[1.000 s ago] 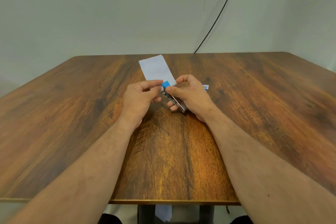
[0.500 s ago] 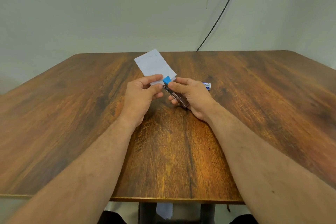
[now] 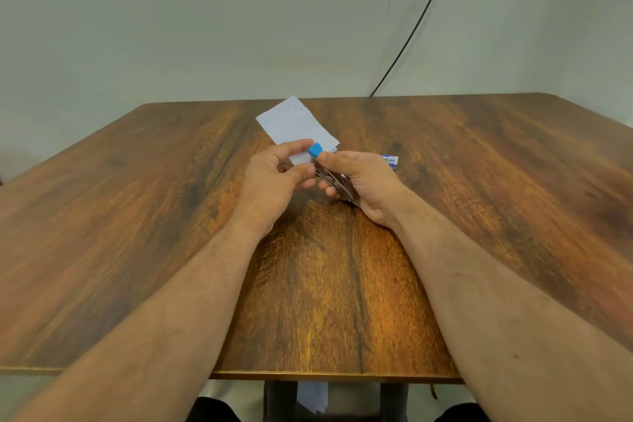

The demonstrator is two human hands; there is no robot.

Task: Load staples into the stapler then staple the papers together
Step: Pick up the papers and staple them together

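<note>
From the lower left corner of the frame a bare forearm runs up and to the right across the wooden table (image 3: 137, 216) to the left hand (image 3: 274, 178), which sits just left of centre with its back toward the camera. Its fingers are curled, and the thumb and forefinger pinch the near corner of the papers (image 3: 294, 123). The white sheets fan away from that pinch toward the upper middle of the frame, tilted to the left, with their far end over the tabletop; whether that end rests on the wood cannot be told.

At the centre, between the two hands, is the stapler (image 3: 330, 171), a slim metal one with a blue tip. The blue tip points up and left and lies right against the pinched corner of the papers, while the metal body slants down to the right into the other palm.

The right hand (image 3: 363, 181) grips the stapler, thumb laid along its top near the blue tip and fingers wrapped beneath. Its forearm leaves the frame at the lower right corner.

Just beyond the right hand's knuckles, a small blue and white box (image 3: 390, 161) lies on the table, partly hidden by the hand. In the upper right, a black cable (image 3: 416, 24) runs down the pale wall to the table's far edge.
</note>
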